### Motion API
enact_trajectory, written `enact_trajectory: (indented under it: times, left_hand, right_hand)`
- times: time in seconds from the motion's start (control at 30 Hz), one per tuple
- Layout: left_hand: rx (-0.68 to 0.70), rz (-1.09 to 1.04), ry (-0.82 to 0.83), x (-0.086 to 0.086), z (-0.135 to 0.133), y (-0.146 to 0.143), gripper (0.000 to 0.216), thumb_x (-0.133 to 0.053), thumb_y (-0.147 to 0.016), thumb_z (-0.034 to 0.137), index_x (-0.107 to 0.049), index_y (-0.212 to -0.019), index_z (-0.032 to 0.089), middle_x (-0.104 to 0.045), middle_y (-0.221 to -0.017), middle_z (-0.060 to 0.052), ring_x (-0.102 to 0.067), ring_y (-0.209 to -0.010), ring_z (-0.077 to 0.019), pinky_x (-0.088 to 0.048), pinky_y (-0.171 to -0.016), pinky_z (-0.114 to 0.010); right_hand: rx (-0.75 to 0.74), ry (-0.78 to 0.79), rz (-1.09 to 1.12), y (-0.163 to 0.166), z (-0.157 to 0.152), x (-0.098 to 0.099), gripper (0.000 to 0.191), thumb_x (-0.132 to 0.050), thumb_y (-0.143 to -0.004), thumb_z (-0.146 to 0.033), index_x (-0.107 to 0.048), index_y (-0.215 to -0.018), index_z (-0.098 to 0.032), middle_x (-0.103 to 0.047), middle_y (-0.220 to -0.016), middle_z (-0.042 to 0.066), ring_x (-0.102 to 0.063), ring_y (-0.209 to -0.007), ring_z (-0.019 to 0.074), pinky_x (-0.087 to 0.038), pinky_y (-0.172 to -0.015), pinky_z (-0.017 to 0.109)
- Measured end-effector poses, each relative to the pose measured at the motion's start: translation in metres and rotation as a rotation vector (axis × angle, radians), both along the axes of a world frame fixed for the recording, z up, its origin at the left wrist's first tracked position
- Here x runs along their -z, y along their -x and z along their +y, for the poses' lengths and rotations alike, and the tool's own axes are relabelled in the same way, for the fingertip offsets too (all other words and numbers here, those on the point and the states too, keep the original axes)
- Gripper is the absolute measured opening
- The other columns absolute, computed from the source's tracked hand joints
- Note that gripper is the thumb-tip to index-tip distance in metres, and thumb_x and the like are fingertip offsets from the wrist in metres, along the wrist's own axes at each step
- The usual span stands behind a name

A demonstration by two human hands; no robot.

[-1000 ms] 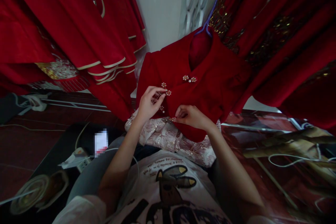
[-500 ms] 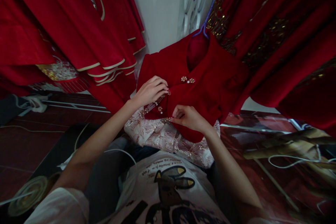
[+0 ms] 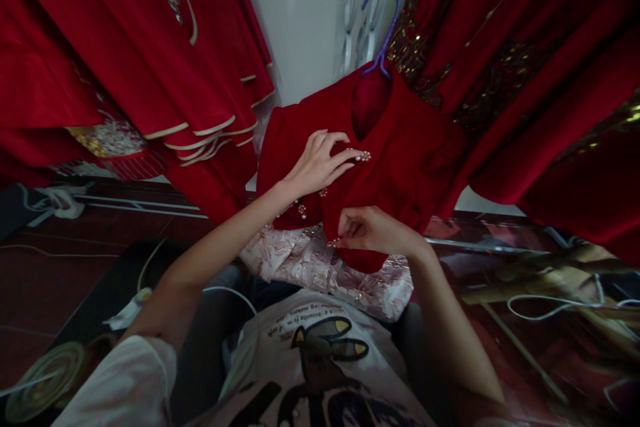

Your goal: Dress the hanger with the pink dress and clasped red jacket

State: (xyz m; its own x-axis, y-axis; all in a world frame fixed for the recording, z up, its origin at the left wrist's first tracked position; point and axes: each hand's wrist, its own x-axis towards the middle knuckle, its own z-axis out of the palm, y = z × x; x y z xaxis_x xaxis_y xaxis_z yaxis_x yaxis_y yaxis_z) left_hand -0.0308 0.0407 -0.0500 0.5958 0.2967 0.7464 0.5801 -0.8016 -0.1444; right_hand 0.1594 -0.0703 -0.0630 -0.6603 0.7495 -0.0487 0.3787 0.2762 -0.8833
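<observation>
A red jacket point(image 3: 400, 167) hangs on a purple hanger point(image 3: 383, 53) and drapes over a pale pink, shiny textured fabric point(image 3: 300, 257) across my lap. My left hand point(image 3: 320, 163) lies over the jacket's front with fingers stretched and apart. Its fingertips reach the upper pearl-and-gold flower ornament point(image 3: 364, 156), partly covering it. Lower down, my right hand point(image 3: 373, 232) pinches a small gold beaded ornament point(image 3: 332, 243) at the jacket's front edge. Other beaded flowers point(image 3: 302, 210) show below my left wrist; the forearm hides part of the beading.
Red garments with pale piping point(image 3: 210, 127) hang at the left, and red sequined garments point(image 3: 520, 73) at the right. A white metal rack point(image 3: 370, 20) stands behind the hanger. Wooden poles point(image 3: 540, 280) and a white cord point(image 3: 530, 317) lie at the right. A dark surface point(image 3: 115, 300) is beside me.
My left hand has moved up and right from the lower beading to the upper ornament, its fingers spreading. My right hand has shifted slightly right and down, still pinching a beaded ornament.
</observation>
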Motion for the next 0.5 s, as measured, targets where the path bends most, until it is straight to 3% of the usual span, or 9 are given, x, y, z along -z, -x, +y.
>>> enact_trajectory:
  times: [0.17, 0.27, 0.5]
  left_hand:
    - [-0.036, 0.068, -0.025, -0.017, 0.008, -0.020, 0.018, -0.054, -0.095, 0.032, -0.064, -0.107, 0.024, -0.059, -0.119, -0.008, -0.052, -0.115, -0.0247, -0.029, -0.113, -0.062]
    - [-0.010, 0.106, -0.003, -0.023, 0.008, -0.022, 0.020, -0.053, -0.095, 0.038, -0.062, -0.103, 0.021, -0.059, -0.117, -0.008, -0.053, -0.115, -0.0256, -0.022, -0.116, -0.067]
    - [0.038, 0.179, -0.001, -0.034, 0.000, -0.021, 0.022, -0.053, -0.093, 0.035, -0.063, -0.101, 0.018, -0.055, -0.123, -0.012, -0.050, -0.119, -0.0299, -0.029, -0.113, -0.065]
  right_hand:
    - [0.052, -0.027, 0.008, -0.014, -0.007, -0.014, 0.021, -0.073, -0.079, -0.033, -0.059, -0.081, -0.018, -0.070, -0.079, 0.002, -0.066, -0.072, 0.0137, -0.051, -0.065, 0.025]
    - [0.039, 0.011, -0.022, -0.025, -0.014, -0.027, 0.025, -0.073, -0.079, -0.039, -0.059, -0.081, -0.018, -0.070, -0.079, 0.002, -0.066, -0.072, 0.0145, -0.051, -0.065, 0.026]
    - [-0.045, 0.097, -0.070, -0.050, -0.029, -0.049, 0.022, -0.074, -0.077, -0.039, -0.065, -0.079, -0.019, -0.072, -0.078, 0.002, -0.067, -0.071, 0.0141, -0.052, -0.065, 0.026]
